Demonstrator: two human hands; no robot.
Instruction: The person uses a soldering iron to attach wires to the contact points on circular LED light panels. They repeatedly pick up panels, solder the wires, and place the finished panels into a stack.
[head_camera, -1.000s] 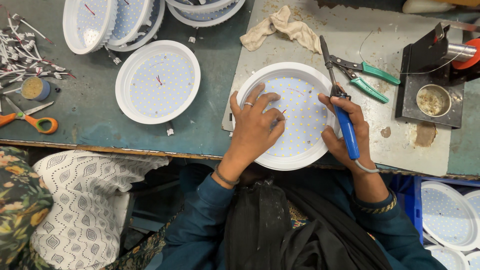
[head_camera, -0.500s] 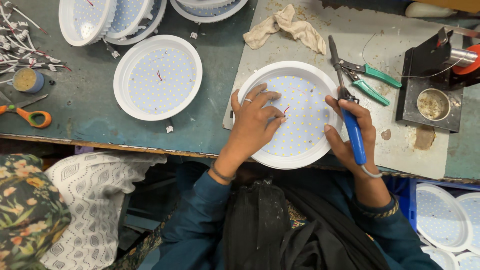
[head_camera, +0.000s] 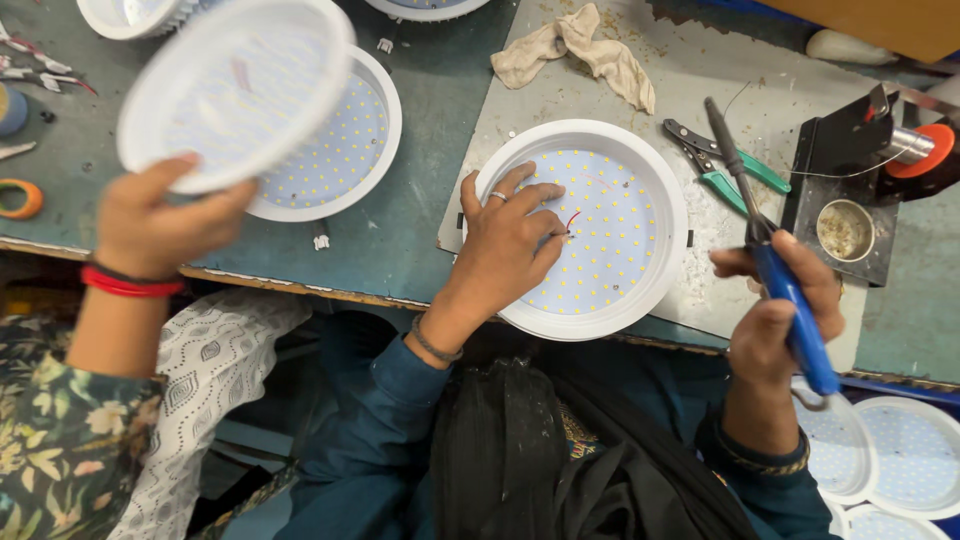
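Observation:
A round white light panel (head_camera: 610, 205) dotted with small yellow LEDs lies on a grey board (head_camera: 690, 70) in front of me. My left hand (head_camera: 503, 245) rests flat on the panel, with its fingertips pinching a thin red wire (head_camera: 572, 220) near the middle. My right hand (head_camera: 785, 310) is shut on a blue-handled soldering iron (head_camera: 770, 260), held off the panel's right edge with the tip pointing up and away.
At the left another person's hand (head_camera: 160, 215) lifts a white round cover (head_camera: 235, 90) above a second LED panel (head_camera: 340, 150). Green-handled pliers (head_camera: 725, 165), a crumpled rag (head_camera: 580, 50) and a black solder stand (head_camera: 850, 200) sit on the board. More panels (head_camera: 900, 450) lie at lower right.
My right hand has pulled the soldering iron off the panel to the right. A neighbour's hand has come in at the left, lifting a white cover. The view has moved closer.

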